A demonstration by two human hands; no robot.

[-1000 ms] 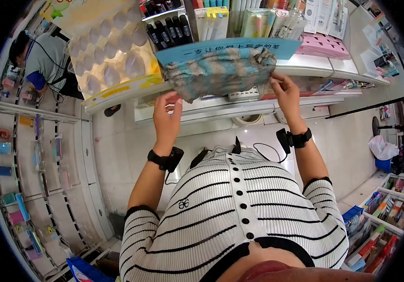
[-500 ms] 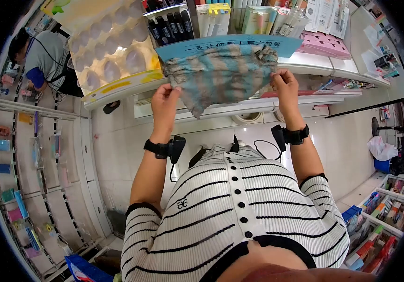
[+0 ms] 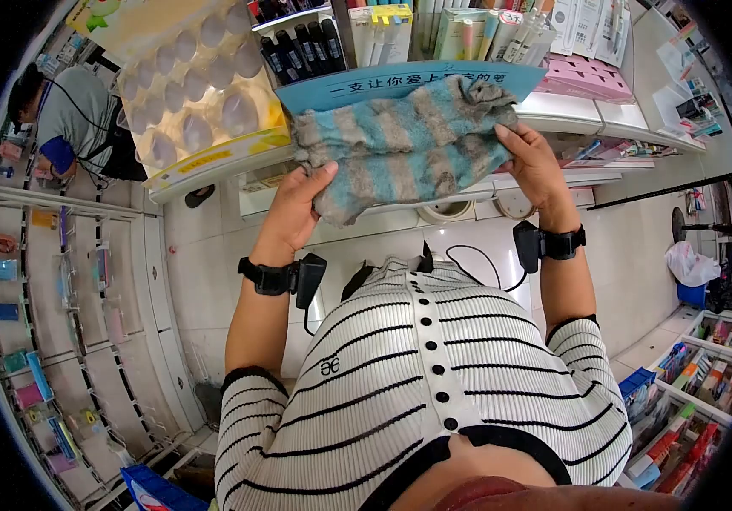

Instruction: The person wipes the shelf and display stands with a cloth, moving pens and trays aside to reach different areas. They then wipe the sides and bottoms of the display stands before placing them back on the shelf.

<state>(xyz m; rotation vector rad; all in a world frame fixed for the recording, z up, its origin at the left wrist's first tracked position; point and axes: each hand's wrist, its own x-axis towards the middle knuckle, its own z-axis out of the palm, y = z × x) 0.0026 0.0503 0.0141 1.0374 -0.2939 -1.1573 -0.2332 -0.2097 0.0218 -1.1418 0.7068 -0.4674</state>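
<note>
A worn cloth (image 3: 408, 149) with blue and grey-brown stripes is stretched in the air between my two hands. It looks soft, with crumpled edges and a bunched upper right corner. My left hand (image 3: 299, 203) pinches its left edge, thumb on top, the other fingers mostly hidden. At the opposite edge, my right hand (image 3: 538, 169) grips the cloth between thumb and fingers. Just behind the cloth runs a blue sign strip (image 3: 332, 89) with Chinese writing, partly covered by it.
Behind the sign, a shelf display holds black markers (image 3: 302, 53) and boxed pens (image 3: 380, 38). A yellow box (image 3: 212, 140) with clear domed plastic stands at left. A person (image 3: 76, 119) bends over at far left. A white bag (image 3: 692, 268) sits at right.
My hands have moved farther apart and the cloth has spread wider, now lying flatter with its lower edge less pointed. Both hands now hold it with more of the fingers underneath.
</note>
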